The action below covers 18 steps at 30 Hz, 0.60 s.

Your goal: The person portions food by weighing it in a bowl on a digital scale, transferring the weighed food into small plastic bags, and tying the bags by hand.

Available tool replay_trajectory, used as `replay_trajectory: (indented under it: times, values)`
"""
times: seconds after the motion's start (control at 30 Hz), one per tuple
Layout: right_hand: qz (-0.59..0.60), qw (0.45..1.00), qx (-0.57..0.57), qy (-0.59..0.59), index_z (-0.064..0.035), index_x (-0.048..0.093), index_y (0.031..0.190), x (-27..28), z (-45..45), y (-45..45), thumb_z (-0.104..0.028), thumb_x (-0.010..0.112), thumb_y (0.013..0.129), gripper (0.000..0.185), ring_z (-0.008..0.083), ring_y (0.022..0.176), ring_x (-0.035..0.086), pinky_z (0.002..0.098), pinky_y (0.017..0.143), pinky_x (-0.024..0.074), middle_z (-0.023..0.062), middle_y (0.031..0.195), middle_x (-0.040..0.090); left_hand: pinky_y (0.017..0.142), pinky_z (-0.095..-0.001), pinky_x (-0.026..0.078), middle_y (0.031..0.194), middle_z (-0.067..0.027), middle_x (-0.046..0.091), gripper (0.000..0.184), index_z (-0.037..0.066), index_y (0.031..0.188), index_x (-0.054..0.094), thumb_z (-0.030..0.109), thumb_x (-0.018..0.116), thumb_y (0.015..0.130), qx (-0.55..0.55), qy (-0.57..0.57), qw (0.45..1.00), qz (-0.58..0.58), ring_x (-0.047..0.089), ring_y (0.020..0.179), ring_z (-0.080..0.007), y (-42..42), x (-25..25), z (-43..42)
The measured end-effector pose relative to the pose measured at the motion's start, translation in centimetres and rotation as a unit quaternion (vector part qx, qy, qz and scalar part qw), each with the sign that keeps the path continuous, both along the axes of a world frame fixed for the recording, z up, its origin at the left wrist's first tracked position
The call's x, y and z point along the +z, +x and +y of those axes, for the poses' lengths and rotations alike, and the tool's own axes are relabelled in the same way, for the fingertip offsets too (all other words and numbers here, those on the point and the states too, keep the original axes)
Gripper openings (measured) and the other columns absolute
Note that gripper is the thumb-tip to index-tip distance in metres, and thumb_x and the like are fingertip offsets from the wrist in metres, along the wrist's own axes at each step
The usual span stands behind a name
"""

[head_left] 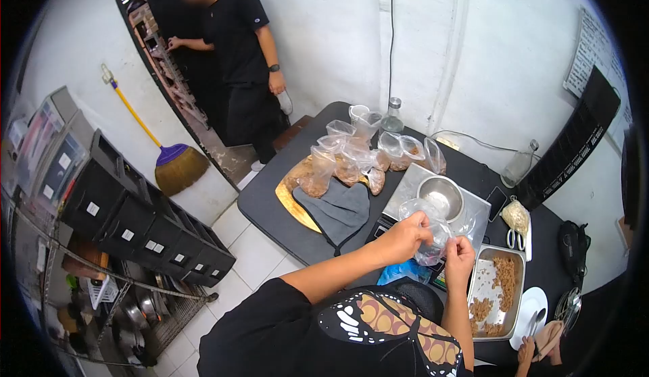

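My left hand [404, 236] is closed on the rim of a clear plastic bag [427, 250]. On the other side of the bag, my right hand [460, 258] pinches its edge. The bag hangs over the near edge of a metal scale, just in front of a round steel bowl [441, 199] on the scale's plate [478, 208]. To the right lies a steel tray [483, 286] with clumps of brown shredded food. Several filled clear bags [348, 157] stand on the left part of the black table, partly on a wooden board [291, 201].
A grey cloth [336, 213] lies beside the board. Glass bottles [392, 117] stand at the back. A person [236, 53] stands by the doorway. At lower right, another person's hands [526, 351] are near a white plate [529, 313] with utensils.
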State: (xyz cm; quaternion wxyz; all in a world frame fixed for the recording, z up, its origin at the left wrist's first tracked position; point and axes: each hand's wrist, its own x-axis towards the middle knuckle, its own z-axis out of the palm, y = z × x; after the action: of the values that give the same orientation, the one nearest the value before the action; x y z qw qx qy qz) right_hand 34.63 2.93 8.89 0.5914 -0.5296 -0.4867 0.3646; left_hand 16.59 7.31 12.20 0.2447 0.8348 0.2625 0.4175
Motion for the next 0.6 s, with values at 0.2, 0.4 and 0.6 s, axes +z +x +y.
replay_trajectory:
  times: [0.2, 0.4, 0.6]
  values:
    - [-0.132, 0.99, -0.053, 0.006, -0.0021, 0.049, 0.067, 0.8, -0.6, 0.4, -0.003, 0.057, 0.082, 0.016, 0.0039, 0.054, 0.04, 0.0215, 0.05, 0.033, -0.0033, 0.058, 0.045, 0.077, -0.039, 0.048, 0.093, -0.0167, 0.058, 0.017, 0.0, 0.085, 0.065, -0.001, 0.056, 0.071, 0.094, 0.015, 0.989, 0.111, 0.058, 0.088, -0.0334, -0.8, 0.3, 0.9]
    - [-0.229, 0.969, -0.046, -0.078, 0.0006, 0.052, 0.069, 1.3, -1.3, -0.4, -0.005, 0.062, 0.078, 0.015, 0.0078, 0.053, 0.046, 0.0239, 0.051, 0.038, 0.0021, 0.056, 0.051, 0.076, -0.0402, 0.049, 0.097, -0.0163, 0.059, 0.027, -0.003, 0.095, 0.062, -0.003, 0.052, 0.07, 0.084, -0.004, 0.986, 0.141, 0.06, 0.088, -0.0357, -0.8, 1.7, 1.0]
    - [-0.179, 0.979, -0.076, 0.063, 0.0022, 0.055, 0.096, 1.8, -1.7, -1.7, 0.0, 0.06, 0.077, 0.019, 0.0172, 0.081, 0.056, 0.0272, 0.069, 0.0474, 0.0114, 0.095, 0.056, 0.074, -0.0405, 0.051, 0.112, -0.0167, 0.054, 0.035, -0.003, 0.105, 0.056, -0.003, 0.054, 0.07, 0.078, -0.004, 0.976, 0.202, 0.061, 0.089, -0.0355, -0.3, 1.1, 0.7]
